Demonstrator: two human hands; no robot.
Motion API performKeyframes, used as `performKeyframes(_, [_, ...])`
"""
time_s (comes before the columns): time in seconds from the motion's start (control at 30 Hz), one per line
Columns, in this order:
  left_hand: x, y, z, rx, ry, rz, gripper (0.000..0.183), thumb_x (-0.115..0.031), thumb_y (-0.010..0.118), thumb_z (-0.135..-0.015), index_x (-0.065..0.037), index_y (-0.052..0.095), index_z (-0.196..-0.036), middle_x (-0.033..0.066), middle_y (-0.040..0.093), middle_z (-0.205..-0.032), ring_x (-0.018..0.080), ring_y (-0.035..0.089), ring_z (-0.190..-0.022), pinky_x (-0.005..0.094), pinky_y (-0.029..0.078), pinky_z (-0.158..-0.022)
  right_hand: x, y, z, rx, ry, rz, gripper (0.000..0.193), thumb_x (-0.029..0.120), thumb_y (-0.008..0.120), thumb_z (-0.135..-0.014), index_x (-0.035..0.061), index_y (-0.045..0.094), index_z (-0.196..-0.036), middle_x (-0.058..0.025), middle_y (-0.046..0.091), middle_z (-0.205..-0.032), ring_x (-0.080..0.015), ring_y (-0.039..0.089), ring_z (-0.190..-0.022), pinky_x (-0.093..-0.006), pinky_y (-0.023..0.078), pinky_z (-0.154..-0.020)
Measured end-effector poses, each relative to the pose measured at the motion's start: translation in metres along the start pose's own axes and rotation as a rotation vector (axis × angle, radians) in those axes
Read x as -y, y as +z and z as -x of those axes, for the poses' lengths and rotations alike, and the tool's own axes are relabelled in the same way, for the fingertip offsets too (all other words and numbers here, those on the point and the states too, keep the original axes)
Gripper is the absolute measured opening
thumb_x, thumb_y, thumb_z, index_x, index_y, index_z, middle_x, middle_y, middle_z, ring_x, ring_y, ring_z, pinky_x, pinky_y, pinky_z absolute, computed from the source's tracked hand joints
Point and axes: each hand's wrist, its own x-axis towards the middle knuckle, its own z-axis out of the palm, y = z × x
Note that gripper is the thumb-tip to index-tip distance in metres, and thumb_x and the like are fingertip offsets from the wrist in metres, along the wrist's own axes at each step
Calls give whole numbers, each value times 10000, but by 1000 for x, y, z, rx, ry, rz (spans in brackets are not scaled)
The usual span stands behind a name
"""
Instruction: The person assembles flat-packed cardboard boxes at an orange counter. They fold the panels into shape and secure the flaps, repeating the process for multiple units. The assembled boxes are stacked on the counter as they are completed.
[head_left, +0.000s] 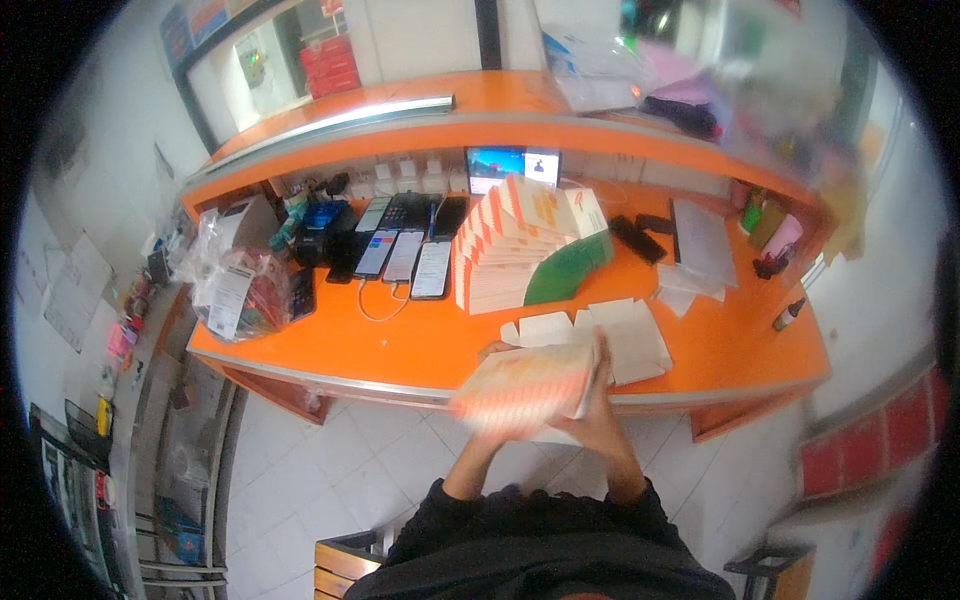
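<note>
Close to the desk's front edge I hold a stack of flat folded cartons point(520, 385), white with orange, smeared by motion. My left hand point(484, 446) grips it from the left and below, mostly hidden under it. My right hand point(600, 405) is closed around its right side, thumb side up. Just beyond, an opened-out plain pale carton point(630, 340) lies flat on the desk. Behind that, a large fanned pile of similar white and orange cartons point(500, 250) with green parts point(570, 268) leans over the desk.
The orange desk point(400, 345) carries several phones point(402, 257), a charging cable point(378, 316), a lit screen point(512, 168), a plastic-wrapped bundle point(245, 295), papers point(700, 250) and a small bottle point(788, 315). A raised orange shelf point(500, 125) runs along the back.
</note>
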Motion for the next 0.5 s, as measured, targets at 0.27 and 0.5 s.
performKeyframes(0.27, [15, 23, 24, -361, 857, -1306, 528, -232, 566, -697, 45, 285, -1047, 232, 307, -1071, 334, 305, -1011, 425, 178, -869, -1, 15, -13, -129, -57, 422, 611, -18, 512, -626, 10, 221, -1162, -198, 397, -1079, -300, 454, -946, -339, 356, -809])
performKeyframes(0.5, [-23, 18, 16, -394, 524, -313, 213, -89, 487, -777, 31, 444, -948, 78, 523, -891, 134, 514, -765, 225, 402, -662, 10, 32, 7, 163, -197, 596, 412, -56, 532, -621, -13, 453, -1022, -165, 502, -969, -247, 516, -852, -280, 427, -692])
